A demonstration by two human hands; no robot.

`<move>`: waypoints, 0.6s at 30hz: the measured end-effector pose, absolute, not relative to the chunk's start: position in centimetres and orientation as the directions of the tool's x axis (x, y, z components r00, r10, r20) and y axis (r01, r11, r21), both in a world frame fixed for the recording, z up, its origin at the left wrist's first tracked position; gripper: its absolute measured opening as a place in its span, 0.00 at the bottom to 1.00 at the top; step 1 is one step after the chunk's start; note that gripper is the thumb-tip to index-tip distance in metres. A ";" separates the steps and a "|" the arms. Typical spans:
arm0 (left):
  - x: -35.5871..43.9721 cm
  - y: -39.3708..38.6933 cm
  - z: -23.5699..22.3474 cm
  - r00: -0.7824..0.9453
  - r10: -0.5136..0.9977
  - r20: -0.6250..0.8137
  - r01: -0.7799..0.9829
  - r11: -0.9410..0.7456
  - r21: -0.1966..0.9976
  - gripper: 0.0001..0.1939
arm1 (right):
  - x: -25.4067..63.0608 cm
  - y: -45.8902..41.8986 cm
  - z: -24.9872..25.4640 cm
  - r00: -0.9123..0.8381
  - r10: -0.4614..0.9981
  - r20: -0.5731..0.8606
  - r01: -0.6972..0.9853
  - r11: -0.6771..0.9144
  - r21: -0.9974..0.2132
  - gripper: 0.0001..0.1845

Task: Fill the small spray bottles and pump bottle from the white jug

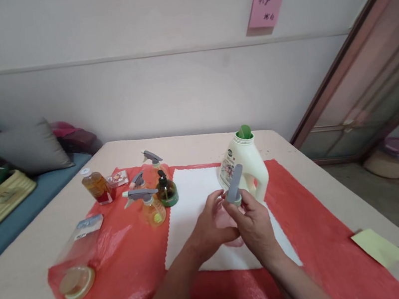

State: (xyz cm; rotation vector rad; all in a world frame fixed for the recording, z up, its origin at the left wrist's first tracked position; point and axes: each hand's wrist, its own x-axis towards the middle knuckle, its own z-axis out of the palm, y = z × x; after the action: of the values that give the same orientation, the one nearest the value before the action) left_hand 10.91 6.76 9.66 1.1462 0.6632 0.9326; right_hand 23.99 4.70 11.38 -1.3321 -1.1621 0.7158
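My left hand (210, 228) wraps round the pink translucent body of a spray bottle (221, 217), which stands over the white cloth (188, 197). The fingers of my right hand (255, 224) close on the collar of the grey trigger spray head (234, 187) at the bottle's neck. Both hands cover much of the body, and whether the head sits fully on the neck cannot be seen. Right behind them stands a large cream jug (249, 162) with a handle and a green piece (245, 132) in its mouth.
Left of the cloth are an orange spray bottle (154, 212), a dark pump bottle (167, 192) and an amber bottle (97, 188). A clear bag (85, 238) and a round lid (77, 282) lie on the red sheet (134, 261). Yellow paper (379, 246) lies at right.
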 end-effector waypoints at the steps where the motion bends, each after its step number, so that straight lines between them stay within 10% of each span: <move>1: 10.7 6.8 9.7 0.514 0.857 0.039 -0.332 0.157 0.930 0.44 | 24.3 4.6 11.6 0.323 0.916 0.237 0.209 0.175 -0.962 0.12; 7: 11.4 6.7 9.2 0.215 0.943 -0.255 -0.472 0.329 0.818 0.21 | 26.7 4.5 11.8 0.360 0.906 0.223 -0.001 0.240 -0.971 0.14; 12: 12.4 6.1 8.2 0.734 0.506 -0.453 -0.326 0.848 0.418 0.37 | 27.3 4.4 10.9 0.311 0.911 0.270 -0.077 0.307 -0.949 0.10; 18: 12.8 5.9 8.3 0.665 0.605 -0.437 -0.485 0.796 0.363 0.35 | 27.0 4.3 10.3 0.167 0.915 0.367 -0.179 0.394 -0.901 0.16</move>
State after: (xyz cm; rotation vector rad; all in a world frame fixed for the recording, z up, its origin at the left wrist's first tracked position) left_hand 12.75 5.89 8.29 0.2234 0.5727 0.6213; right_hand 27.02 4.28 10.33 -0.8307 -1.1261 0.9215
